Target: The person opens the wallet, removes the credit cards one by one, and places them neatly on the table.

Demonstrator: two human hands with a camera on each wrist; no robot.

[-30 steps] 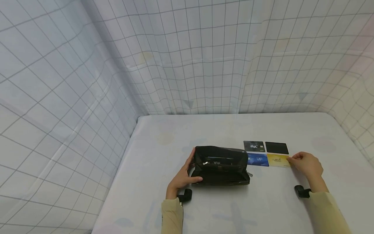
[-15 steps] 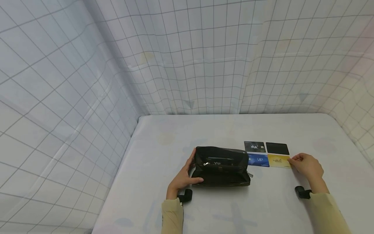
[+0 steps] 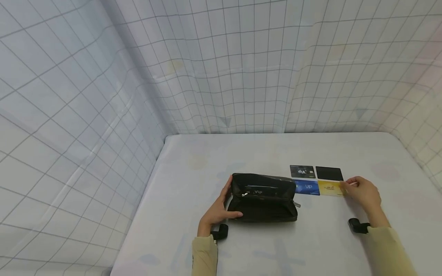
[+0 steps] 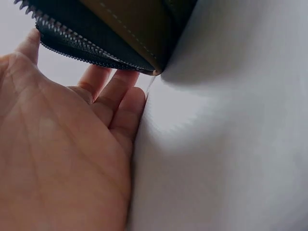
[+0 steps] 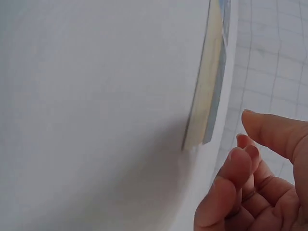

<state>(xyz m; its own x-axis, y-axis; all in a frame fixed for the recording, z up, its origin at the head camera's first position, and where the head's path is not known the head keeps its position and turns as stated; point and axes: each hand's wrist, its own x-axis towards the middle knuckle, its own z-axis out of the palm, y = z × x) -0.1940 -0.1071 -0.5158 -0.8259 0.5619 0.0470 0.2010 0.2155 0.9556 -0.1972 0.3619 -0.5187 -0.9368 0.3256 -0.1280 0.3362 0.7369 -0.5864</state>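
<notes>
The black pouch (image 3: 264, 198) sits on the counter (image 3: 272, 247). In the left wrist view the teeth of its zip (image 4: 82, 41) stand apart, so that stretch is undone. The left hand (image 3: 216, 210) holds the pouch's left end, thumb laid across the near side and fingers reaching round the far side. A grip that spans the end like this probably serves to steady a soft body that could slide or fold over. A metal pull (image 3: 297, 204) sticks out at the pouch's right end, and "Vip" reads on its glossy face; whether that is print, a tucked-in card or a reflection, I cannot tell.

Four cards lie flat in two rows to the right of the pouch. The blue card (image 3: 308, 187) comes nearest, its left edge partly hidden by the pouch, and the yellow card (image 3: 329, 188) lies just beyond it. Behind these two, farther from the person, are the dark card (image 3: 302, 171), its lettering upside down, and the plain black card (image 3: 329, 173). Laid out edge by edge, each one shows whole or nearly so, which likely makes any single card easy to reach.

The right hand (image 3: 364, 193) is well to the right of the pouch, at the yellow card's outer edge. Its thumb and fingertips are apart, the fingers loosely bent with nothing between them in the right wrist view; from above they overlap the card's edge, and I cannot tell whether they touch it.
</notes>
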